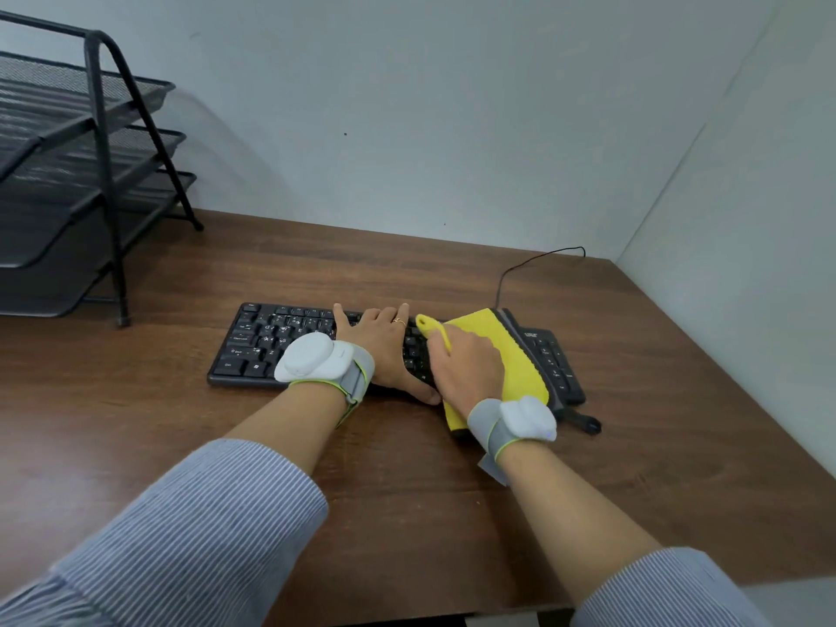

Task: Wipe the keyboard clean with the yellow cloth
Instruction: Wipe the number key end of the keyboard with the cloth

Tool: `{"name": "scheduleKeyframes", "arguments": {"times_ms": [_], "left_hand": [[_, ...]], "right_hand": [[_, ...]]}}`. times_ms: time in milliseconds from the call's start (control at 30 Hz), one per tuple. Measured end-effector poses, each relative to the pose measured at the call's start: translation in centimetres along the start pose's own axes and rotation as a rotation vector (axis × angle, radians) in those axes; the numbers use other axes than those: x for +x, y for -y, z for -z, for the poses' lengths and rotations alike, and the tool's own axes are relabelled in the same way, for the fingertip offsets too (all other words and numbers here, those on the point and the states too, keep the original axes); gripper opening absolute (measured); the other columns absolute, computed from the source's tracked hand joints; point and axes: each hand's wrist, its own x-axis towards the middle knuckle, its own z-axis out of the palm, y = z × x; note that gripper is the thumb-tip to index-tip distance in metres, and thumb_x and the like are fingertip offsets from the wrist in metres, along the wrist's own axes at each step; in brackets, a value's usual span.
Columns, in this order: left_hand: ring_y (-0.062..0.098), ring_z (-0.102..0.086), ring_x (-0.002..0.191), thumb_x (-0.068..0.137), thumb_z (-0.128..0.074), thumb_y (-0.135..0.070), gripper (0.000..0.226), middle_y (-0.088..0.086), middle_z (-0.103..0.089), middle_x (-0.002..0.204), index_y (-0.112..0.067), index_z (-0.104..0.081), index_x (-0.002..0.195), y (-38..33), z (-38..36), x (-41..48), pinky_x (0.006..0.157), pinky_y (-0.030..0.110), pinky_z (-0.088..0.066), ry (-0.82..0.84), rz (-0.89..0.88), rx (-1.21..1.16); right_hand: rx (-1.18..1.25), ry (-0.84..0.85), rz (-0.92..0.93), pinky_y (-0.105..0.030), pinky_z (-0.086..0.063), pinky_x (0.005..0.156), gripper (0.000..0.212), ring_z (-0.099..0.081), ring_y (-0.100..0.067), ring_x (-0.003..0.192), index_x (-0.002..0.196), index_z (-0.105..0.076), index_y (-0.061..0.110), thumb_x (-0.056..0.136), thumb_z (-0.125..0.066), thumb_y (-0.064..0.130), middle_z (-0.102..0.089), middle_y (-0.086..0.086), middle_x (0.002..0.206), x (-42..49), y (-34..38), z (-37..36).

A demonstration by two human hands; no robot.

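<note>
Midway through the wipe, by the look of it. Pinning the keyboard (253,346) at centre frame with the left hand (384,350), laid flat on the keys, fingers straight and spread. Pressing the cloth (515,355) over the right-of-middle keys with the right hand (466,364), fingers curled round a raised fold of it, with the cloth's near end draped past the front edge onto the desk (316,468).

Could snag a keycap if dragged hard with that bunched fold. Could shove the keyboard sideways without the left hand's weight. Could also bump into the left hand, just beside and perhaps touching, and so skip the keys beneath it.

Lying key-side up, long axis left to right across the frame, right end a little lower. Front row toward the viewer, with the cable (502,282) leaving the far edge toward upper right.
</note>
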Motion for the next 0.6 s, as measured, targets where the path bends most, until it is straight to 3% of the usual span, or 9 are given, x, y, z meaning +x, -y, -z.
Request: {"name": "scheduleKeyframes", "arguments": {"times_ms": [33,100,200,367,600], "left_hand": [[0.023,-0.009,0.144,0.038,-0.051,-0.094,0.146,-0.002,-0.010,0.158,-0.018,0.009,0.148,0.0,0.0,0.0,0.103,0.071,0.006,0.006,0.001,-0.001],[0.024,-0.009,0.144,0.037,-0.049,-0.095,0.148,-0.001,-0.009,0.158,-0.018,0.009,0.148,0.1,0.0,0.1,0.104,0.071,0.006,0.009,-0.002,-0.003],[0.024,-0.011,0.144,0.036,-0.049,-0.095,0.148,-0.001,-0.012,0.157,-0.017,0.008,0.148,0.1,0.0,0.1,0.103,0.071,0.005,-0.001,-0.005,-0.003],[0.023,-0.016,0.141,0.042,-0.055,-0.090,0.145,-0.001,-0.017,0.155,-0.015,0.007,0.148,0.2,-0.3,0.1,0.103,0.074,0.001,-0.034,-0.021,-0.011],[0.024,-0.011,0.143,0.034,-0.049,-0.096,0.151,-0.001,-0.013,0.157,-0.016,0.011,0.147,0.1,-0.1,0.1,0.104,0.070,0.006,-0.002,0.002,-0.025]], "right_hand": [[0.021,-0.030,-0.030,-0.034,-0.025,0.055,0.035,-0.050,-0.037,0.073,0.061,-0.050,0.015,0.090,-0.040,0.031,-0.051,-0.004,0.060,0.0,-0.5,0.3],[0.050,-0.077,-0.090,-0.033,-0.018,0.051,0.040,-0.041,-0.033,0.061,0.053,-0.035,0.015,0.091,-0.040,0.029,-0.038,-0.003,0.051,0.4,-1.4,0.9],[0.022,-0.074,-0.099,-0.033,-0.024,0.056,0.037,-0.041,-0.030,0.066,0.060,-0.038,0.014,0.093,-0.036,0.031,-0.048,-0.009,0.063,0.6,-1.2,0.9],[-0.065,0.045,0.079,-0.033,-0.028,0.060,0.030,-0.045,-0.032,0.074,0.077,-0.053,0.016,0.093,-0.035,0.035,-0.061,-0.014,0.079,0.4,1.1,-0.5],[-0.017,-0.087,-0.068,-0.034,-0.030,0.060,0.034,-0.043,-0.031,0.071,0.072,-0.049,0.012,0.095,-0.034,0.033,-0.058,-0.015,0.075,1.1,-0.6,0.7]]}}
